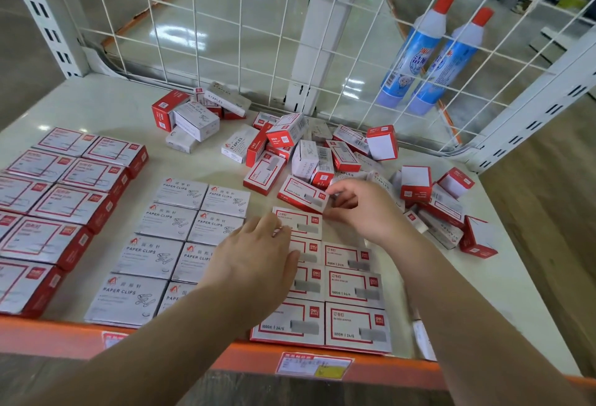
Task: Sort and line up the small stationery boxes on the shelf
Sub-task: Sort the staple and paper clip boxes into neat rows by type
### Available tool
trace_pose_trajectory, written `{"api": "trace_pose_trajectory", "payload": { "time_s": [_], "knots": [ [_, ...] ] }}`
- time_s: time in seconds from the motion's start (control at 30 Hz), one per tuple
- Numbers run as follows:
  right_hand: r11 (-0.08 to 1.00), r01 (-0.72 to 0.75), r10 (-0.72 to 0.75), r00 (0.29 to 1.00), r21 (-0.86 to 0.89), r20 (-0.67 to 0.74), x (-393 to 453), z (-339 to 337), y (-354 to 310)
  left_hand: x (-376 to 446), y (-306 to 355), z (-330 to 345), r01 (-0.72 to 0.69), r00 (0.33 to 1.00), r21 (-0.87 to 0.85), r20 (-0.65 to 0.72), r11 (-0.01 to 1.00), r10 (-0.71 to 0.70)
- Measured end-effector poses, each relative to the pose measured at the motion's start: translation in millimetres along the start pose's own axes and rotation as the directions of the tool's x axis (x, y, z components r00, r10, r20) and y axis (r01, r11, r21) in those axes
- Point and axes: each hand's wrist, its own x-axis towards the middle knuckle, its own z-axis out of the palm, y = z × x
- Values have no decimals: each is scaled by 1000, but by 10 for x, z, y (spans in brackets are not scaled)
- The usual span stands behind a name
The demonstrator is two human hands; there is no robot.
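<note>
Small stationery boxes lie on a white shelf (106, 105). At the left stand two columns of red-and-white boxes (69, 204). In the middle is a block of grey paper clip boxes (167, 221). At the front right are two columns of red-framed staple boxes (353, 286). My left hand (254, 260) lies flat with straight fingers on the left staple column. My right hand (361, 209) pinches a red staple box (301, 194) by its right end, tilted just above the top of the right column. An unsorted heap of boxes (322, 150) fills the back right.
A white wire grid (225, 34) closes the back of the shelf. Two blue bottles with red caps (429, 50) stand behind it at the right. An orange rail (64, 338) with price labels runs along the front edge. A smaller pile of boxes (196, 115) lies at the back centre.
</note>
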Motion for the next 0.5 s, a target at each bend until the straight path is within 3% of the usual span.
{"api": "trace_pose_trajectory", "payload": {
  "time_s": [0.5],
  "knots": [
    [999, -15, 16, 1000, -44, 15, 31, 26, -68, 12, -18, 29, 6, 1000, -7, -6, 1000, -6]
  ]
}}
